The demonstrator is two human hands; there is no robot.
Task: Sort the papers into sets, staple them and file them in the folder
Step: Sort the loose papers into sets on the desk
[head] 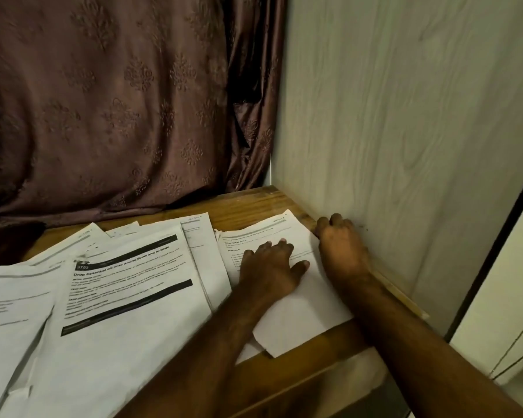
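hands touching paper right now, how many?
2. The left hand lies flat on the right-hand paper stack; the right hand curls at that stack's right edge, by the wall panel. Its fingertips are hidden.

Papers (127, 285) on table (242, 206), curtain (118, 101) behind

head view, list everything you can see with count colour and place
paper stack: one, white, right end of the table by the panel
printed sheets: several, white with black bars, spread overlapping across the left
table: one, brown wood, under the papers
curtain: one, brown patterned, behind the table
panel: one, pale wood grain, right of the table
left hand: flat on the paper stack
right hand: at the stack's right edge, against the panel
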